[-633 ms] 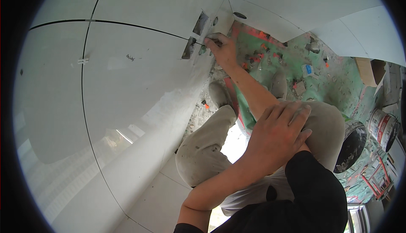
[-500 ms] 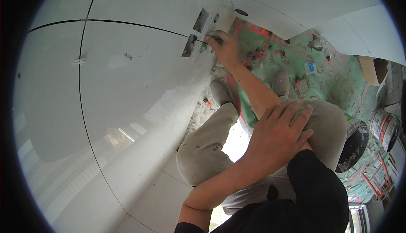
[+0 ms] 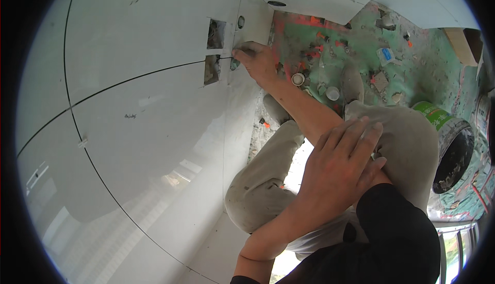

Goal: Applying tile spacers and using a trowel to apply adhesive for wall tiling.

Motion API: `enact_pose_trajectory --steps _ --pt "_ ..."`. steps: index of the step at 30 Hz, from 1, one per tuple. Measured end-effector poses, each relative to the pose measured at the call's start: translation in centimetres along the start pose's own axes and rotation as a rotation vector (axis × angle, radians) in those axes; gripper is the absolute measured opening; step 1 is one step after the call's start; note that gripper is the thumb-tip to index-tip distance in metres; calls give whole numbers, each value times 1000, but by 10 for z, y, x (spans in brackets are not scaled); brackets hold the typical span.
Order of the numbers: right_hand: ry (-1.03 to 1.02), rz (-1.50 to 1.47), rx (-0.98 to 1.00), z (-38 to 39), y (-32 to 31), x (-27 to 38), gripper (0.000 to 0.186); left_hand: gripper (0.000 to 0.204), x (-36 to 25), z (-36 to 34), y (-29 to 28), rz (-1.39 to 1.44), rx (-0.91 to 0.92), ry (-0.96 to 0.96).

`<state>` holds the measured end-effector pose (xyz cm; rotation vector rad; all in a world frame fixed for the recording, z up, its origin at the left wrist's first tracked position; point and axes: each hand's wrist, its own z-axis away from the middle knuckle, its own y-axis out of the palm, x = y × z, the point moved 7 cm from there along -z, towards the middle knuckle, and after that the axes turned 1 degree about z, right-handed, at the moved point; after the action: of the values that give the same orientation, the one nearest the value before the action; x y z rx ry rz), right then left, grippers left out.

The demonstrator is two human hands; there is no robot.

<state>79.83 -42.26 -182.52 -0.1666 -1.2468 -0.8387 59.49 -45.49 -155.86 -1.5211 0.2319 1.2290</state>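
My right hand (image 3: 256, 63) reaches to the large glossy white wall tile (image 3: 149, 31), at its edge by the corner. Its fingers are bent together at the dark joint line (image 3: 170, 68), just right of a rectangular cutout (image 3: 212, 70). Whatever they pinch, if anything, is too small to make out. A second cutout (image 3: 216, 34) lies just above. My left hand (image 3: 340, 157) rests flat across my right forearm, over my right knee, fingers stretched out and holding nothing.
Orange-and-black tile-levelling pieces (image 3: 312, 54) litter the green, dusty floor. A cardboard box (image 3: 461, 45) stands at the far right. Beside my right knee lies a bucket (image 3: 454, 150) with a dark, crusted inside. A small white tile spacer (image 3: 82, 143) sits in the vertical joint.
The view has shifted, so the wall joints sit lower and farther left. My right hand stays beside the lower cutout; my left hand still lies on the forearm.
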Motion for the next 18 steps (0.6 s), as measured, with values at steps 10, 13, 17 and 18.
enact_pose_trajectory --steps 10,13,17,18 --pt "16 9 97 -9 -3 -12 30 64 5 -20 32 -24 141 -70" --pt "-12 35 86 -6 3 -9 28 63 2 -25 35 -35 171 -85" --pt "-70 102 67 -6 3 -3 25 64 0 -29 40 -31 181 -80" --pt "-73 98 69 -6 4 -5 25 64 1 -31 42 -37 182 -76"
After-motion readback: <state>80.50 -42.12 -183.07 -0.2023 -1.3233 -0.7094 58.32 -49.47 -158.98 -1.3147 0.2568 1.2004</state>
